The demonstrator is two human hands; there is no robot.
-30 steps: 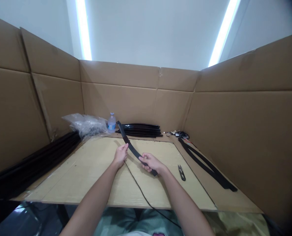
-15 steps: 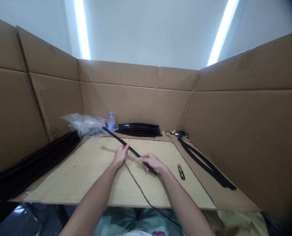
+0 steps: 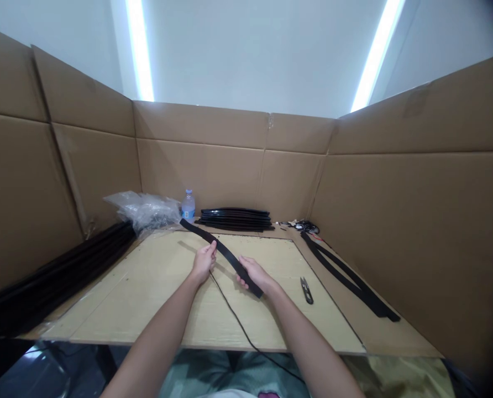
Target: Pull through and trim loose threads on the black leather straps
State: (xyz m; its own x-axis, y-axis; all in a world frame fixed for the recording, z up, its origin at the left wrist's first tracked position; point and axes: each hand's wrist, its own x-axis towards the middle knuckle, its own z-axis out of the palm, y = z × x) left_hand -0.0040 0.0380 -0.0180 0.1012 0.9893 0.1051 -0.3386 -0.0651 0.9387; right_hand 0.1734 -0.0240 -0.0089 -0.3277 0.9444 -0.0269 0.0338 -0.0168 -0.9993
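Observation:
A long, flat black strip (image 3: 225, 254) slants across the middle of the board, raised a little above it, its far end toward the bottle. My left hand (image 3: 205, 260) pinches it near the middle, thumb on top. Farther down, my right hand (image 3: 252, 273) grips it with the fingers curled under its near part. A thin dark cord (image 3: 234, 315) runs from below my left hand across the board and over the front edge. To the right lie small thread snips (image 3: 307, 291), apart from both hands.
Two black strips (image 3: 350, 279) lie at the right. A stack of black strips (image 3: 236, 219) and a water bottle (image 3: 188, 206) stand at the back. Plastic bags (image 3: 147, 210) and a long black pile (image 3: 59, 271) are left. Cardboard walls (image 3: 200, 166) enclose the table.
The black strip has rolled so its broad face shows, and it now looks curved. My right hand's fingers have shifted slightly along it. My left hand stays nearly in place.

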